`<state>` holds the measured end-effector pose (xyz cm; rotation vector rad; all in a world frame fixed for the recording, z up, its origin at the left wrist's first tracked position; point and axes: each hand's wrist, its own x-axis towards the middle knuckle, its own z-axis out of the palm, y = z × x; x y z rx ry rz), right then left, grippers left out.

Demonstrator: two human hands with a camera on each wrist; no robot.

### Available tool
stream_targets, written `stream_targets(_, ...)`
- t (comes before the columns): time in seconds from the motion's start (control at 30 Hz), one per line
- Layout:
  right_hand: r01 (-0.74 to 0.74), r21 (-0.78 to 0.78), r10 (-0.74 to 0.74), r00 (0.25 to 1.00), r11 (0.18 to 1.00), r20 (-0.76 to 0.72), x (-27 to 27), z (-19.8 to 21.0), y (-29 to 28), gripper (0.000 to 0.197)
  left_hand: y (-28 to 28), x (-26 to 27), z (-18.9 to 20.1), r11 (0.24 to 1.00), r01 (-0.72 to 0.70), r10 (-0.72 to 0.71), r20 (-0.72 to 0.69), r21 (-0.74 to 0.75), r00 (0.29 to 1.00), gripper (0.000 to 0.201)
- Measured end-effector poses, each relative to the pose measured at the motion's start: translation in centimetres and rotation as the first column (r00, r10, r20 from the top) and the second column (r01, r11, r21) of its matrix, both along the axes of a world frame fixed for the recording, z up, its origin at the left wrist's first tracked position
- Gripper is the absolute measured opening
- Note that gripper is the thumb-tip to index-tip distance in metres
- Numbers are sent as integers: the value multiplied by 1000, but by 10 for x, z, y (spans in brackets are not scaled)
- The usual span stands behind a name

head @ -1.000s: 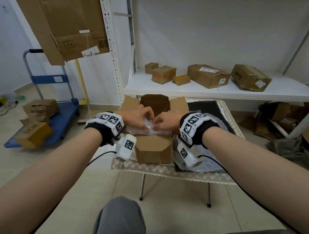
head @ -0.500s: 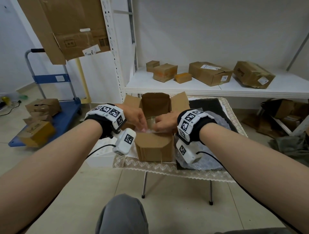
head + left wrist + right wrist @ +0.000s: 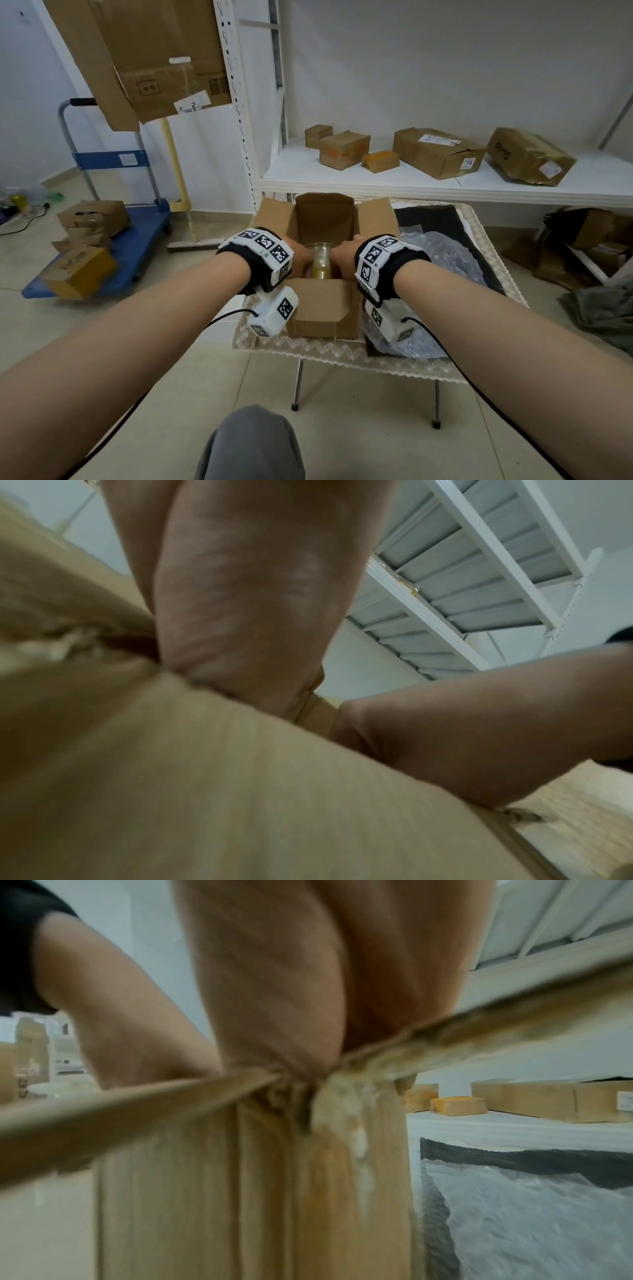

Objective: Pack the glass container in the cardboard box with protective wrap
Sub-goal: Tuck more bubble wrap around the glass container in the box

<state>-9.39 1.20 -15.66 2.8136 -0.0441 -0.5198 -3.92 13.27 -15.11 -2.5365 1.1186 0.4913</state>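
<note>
Both hands reach into one open cardboard box (image 3: 322, 308) on the counter (image 3: 486, 240): left hand (image 3: 301, 260) and right hand (image 3: 344, 255) flank one glass container (image 3: 321, 262) inside; fingers hidden, grip unclear; one bubble wrap sheet (image 3: 442, 253) lies beside

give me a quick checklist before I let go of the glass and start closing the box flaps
1. Glass container down inside the cardboard box: ok.
2. Container upright: ok, rim faces up.
3. Wrap padding round the container: cannot tell, the left hand and right hand hide its sides.
4. Flaps open and clear: ok.
5. Box fully on the table: ok, though near the front edge.
6. Spare bubble wrap within reach: ok, beside the box.
</note>
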Motion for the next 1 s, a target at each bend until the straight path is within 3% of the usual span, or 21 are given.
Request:
stream_targets(0.2, -34, 14, 35, 999, 999, -31, 11, -18, -10, 25, 5, -2, 4, 998, 35, -39, -82, -51, 996, 24)
stream_targets(0.53, -105, 130, 102, 994, 986, 33, 1, -16, -16, 21, 4, -4, 0, 994, 95, -97, -45, -47, 994, 18)
stream_targets(0.83, -46, -78, 45, 999, 996, -19, 18, -40, -20, 31, -1, -5, -10, 990, 119, -123, 51, 71, 991, 33)
stream_targets(0.9, -21, -26, 20, 1000, 999, -21, 24, -45, -23, 31, -3, -5, -14, 987, 115, -125, 91, 109, 988, 35)
stream_targets(1.0, -45, -67, 40, 997, 997, -64, 49, -69, -37, 36, -5, -4, -16, 987, 109, -120, 92, 122, 988, 37)
